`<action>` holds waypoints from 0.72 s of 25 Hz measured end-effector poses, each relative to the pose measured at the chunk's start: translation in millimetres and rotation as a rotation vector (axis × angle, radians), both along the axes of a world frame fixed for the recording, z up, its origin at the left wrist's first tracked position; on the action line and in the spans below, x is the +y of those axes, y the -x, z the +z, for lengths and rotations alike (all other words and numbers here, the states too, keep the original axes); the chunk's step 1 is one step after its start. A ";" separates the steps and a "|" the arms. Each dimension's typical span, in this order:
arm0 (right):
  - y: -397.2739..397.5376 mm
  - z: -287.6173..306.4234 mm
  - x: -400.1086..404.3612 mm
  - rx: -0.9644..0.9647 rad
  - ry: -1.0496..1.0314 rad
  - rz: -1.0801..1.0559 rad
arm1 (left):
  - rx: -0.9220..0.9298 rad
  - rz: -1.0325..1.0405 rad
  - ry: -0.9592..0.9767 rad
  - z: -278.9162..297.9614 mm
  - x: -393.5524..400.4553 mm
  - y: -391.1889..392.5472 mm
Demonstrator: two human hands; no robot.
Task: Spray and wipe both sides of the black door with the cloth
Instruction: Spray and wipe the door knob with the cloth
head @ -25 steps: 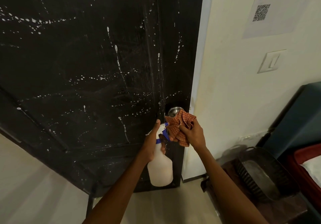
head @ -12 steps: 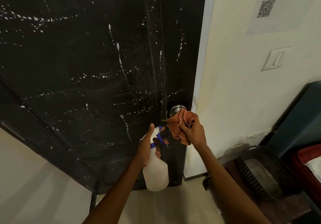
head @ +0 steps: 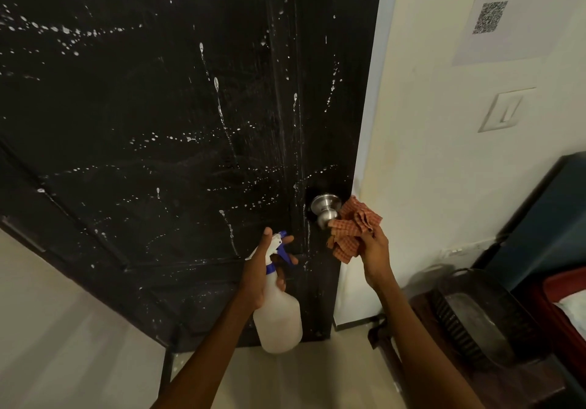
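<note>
The black door (head: 158,107) fills the left and middle of the view, speckled with white spray droplets and runs. Its silver round knob (head: 324,210) sits near the right edge. My left hand (head: 263,269) grips the neck of a white spray bottle (head: 279,316) with a blue trigger, nozzle pointing at the door below the knob. My right hand (head: 374,250) holds a bunched orange checked cloth (head: 352,227) just right of the knob, its edge close to or touching it.
A cream wall (head: 444,154) with a light switch (head: 504,110) and a QR-code paper (head: 488,18) lies right of the door. A dark basket (head: 469,319) sits on a brown surface at lower right, beside dark blue and red furniture.
My right hand has shifted the cloth to the right, uncovering the knob. My left hand with the bottle has drifted slightly left and down, away from the cloth.
</note>
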State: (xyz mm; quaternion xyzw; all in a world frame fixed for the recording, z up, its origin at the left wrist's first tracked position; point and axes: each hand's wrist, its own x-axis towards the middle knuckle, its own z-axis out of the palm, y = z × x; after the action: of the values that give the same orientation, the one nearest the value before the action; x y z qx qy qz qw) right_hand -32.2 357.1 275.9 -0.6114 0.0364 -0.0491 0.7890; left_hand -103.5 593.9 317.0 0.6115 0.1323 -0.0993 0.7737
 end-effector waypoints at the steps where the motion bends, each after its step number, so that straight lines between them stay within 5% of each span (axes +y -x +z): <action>1: 6.8 -7.4 -2.9 0.031 -0.129 -0.026 | 0.008 0.007 0.009 -0.6 2.4 2.0; 5: 32.9 -46.2 -9.2 0.179 -0.403 -0.121 | 0.015 0.039 0.021 -2.0 9.3 12.6; 11: 22.1 -15.9 33.4 -0.003 -0.103 -0.022 | 0.020 0.054 -0.009 1.6 12.0 22.9; 13: 9.4 -0.4 44.9 -0.252 0.160 0.016 | 0.011 0.054 -0.009 5.1 13.6 23.7; 18: -23.5 6.0 36.3 -0.666 1.322 -0.055 | 0.007 0.049 -0.032 12.7 14.7 26.1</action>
State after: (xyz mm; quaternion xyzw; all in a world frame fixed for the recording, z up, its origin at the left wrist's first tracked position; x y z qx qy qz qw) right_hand -8.7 393.4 281.8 -0.9105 -0.2268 -0.2633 0.2240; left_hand -129.6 608.6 329.7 0.6200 0.1516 -0.0803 0.7656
